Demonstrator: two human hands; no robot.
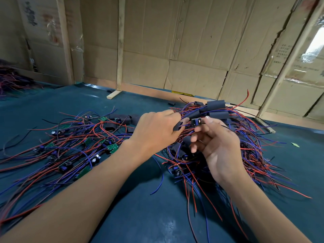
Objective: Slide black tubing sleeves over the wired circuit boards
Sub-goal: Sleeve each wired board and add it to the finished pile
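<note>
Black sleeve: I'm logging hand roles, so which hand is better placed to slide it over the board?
Left. The left hand already pinches the black sleeve, open end toward the board gripped by the right hand.

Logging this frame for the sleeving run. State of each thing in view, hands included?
left hand: grips a black sleeve, open end toward the right hand
right hand: pinches a circuit board, unsleeved
bare boards: left pile, loose on the green mat, no sleeves
sleeved boards: stacked on the right pile, covered
spare sleeves: empty, lying beyond the left pile
</note>
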